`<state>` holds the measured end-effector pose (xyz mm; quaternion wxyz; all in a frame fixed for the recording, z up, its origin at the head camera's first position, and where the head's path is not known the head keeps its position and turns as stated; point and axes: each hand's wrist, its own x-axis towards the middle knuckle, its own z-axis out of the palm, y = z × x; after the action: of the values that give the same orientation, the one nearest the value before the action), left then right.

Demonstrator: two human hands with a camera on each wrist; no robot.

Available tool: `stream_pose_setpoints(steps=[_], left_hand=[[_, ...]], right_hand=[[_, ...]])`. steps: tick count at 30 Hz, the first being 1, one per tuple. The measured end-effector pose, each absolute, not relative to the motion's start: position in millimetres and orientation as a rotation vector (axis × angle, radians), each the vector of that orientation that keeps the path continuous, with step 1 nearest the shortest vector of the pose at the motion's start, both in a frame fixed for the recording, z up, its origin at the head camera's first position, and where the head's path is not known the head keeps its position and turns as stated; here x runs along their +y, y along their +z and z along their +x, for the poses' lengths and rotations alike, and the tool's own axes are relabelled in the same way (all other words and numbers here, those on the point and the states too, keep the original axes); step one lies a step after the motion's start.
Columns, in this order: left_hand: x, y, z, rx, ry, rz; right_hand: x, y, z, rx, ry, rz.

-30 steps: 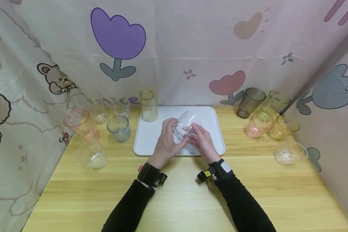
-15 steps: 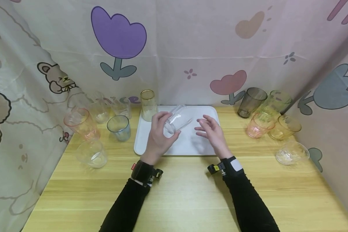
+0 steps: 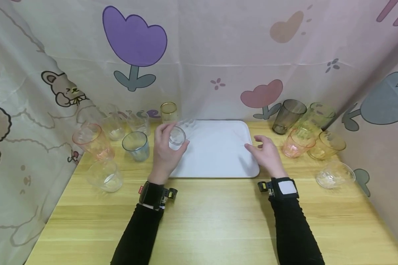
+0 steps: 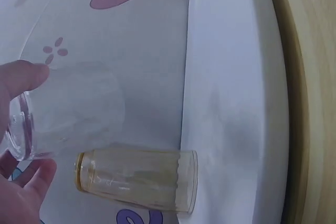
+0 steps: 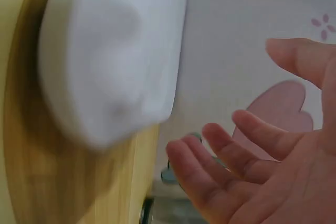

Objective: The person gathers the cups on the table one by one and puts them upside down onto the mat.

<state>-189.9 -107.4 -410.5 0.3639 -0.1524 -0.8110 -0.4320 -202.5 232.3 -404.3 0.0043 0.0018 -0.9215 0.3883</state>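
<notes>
My left hand (image 3: 171, 139) grips a clear glass (image 3: 178, 135) tipped on its side, just above the left part of the white tray (image 3: 219, 154). In the left wrist view the clear glass (image 4: 68, 109) sits between my thumb and fingers, next to a yellow-tinted glass (image 4: 137, 178) that stands at the tray's (image 4: 236, 103) back left corner. That yellow-tinted glass (image 3: 168, 112) is upright. My right hand (image 3: 258, 144) hovers empty with relaxed fingers (image 5: 226, 156) over the tray's right edge (image 5: 105, 51).
Left of the tray stand a pink glass (image 3: 93, 141), a grey-blue glass (image 3: 136, 145) and several clear ones (image 3: 105, 176). On the right are a dark grey glass (image 3: 287, 116), a green one (image 3: 318, 114), a pink one (image 3: 296, 142), a yellow one (image 3: 326, 145) and a clear one (image 3: 335, 175). Printed curtains close three sides.
My right hand let go of the clear glass and drew away to the right. My left hand carried the glass leftward toward the tray's back left corner.
</notes>
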Motion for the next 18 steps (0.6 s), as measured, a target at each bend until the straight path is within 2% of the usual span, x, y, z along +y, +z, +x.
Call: stream_pose_setpoints(steps=[18], left_hand=[[-114.9, -413.7, -192.2, -2.192, -1.121, -0.166]], right_hand=[[249.2, -415.9, -209.3, -3.201, 0.922, 0.020]])
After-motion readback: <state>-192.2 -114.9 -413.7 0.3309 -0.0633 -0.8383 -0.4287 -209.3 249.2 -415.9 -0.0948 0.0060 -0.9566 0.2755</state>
